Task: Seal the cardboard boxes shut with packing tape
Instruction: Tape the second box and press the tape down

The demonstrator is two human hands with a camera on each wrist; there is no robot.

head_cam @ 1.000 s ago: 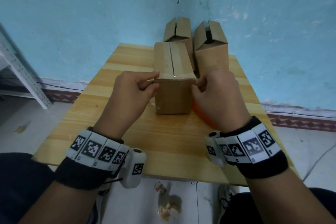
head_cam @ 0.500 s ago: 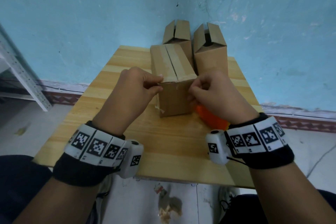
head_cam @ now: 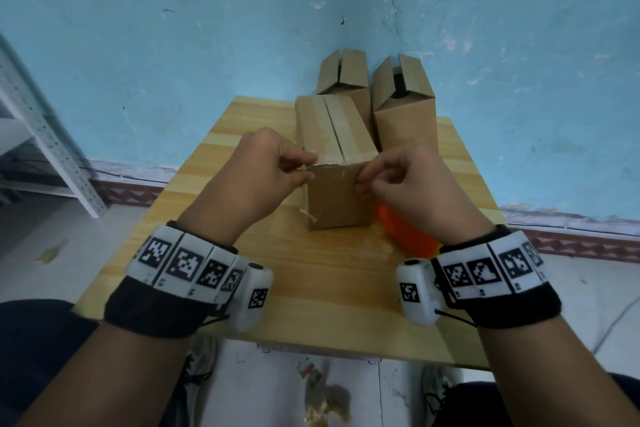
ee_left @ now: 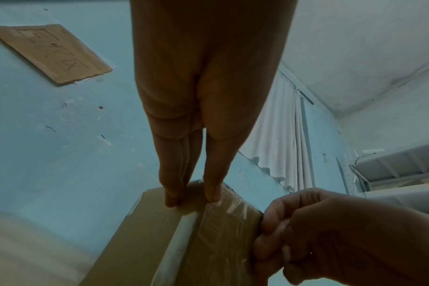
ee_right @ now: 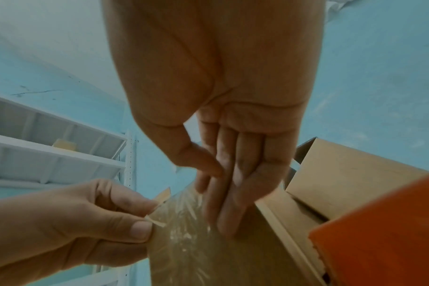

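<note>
Head view – near box: The near box (head_cam: 334, 163) stood upright on the wooden table (head_cam: 311, 288), clear tape (head_cam: 329, 135) laid along its closed top seam and folded over the front edge.
Head view – left hand: The left hand (head_cam: 263, 177) pinched the tape edge at the box's front-left top corner, fingers curled.
Head view – right hand: The right hand (head_cam: 405, 184) met the front-right top corner with curled fingers; its grasp could not be read here.
Head view – remaining work: Two rear boxes (head_cam: 403, 104) stood just behind, flaps ajar, untaped. An orange tape dispenser (head_cam: 405, 232) lay beside the near box, under the right wrist.
Left wrist view – contact: Left fingertips (ee_left: 172, 199) sat on the top corner; tape wrinkled on the front face.
Right wrist view – contact: Right fingers (ee_right: 223, 203) lay extended and flat on the taped face, grasping nothing; thumb touching the forefinger.
Procedure note: Judged best practice: hold the corner steady, stroke outward from the seam, press wrinkles flat and bond the loose end.
</note>
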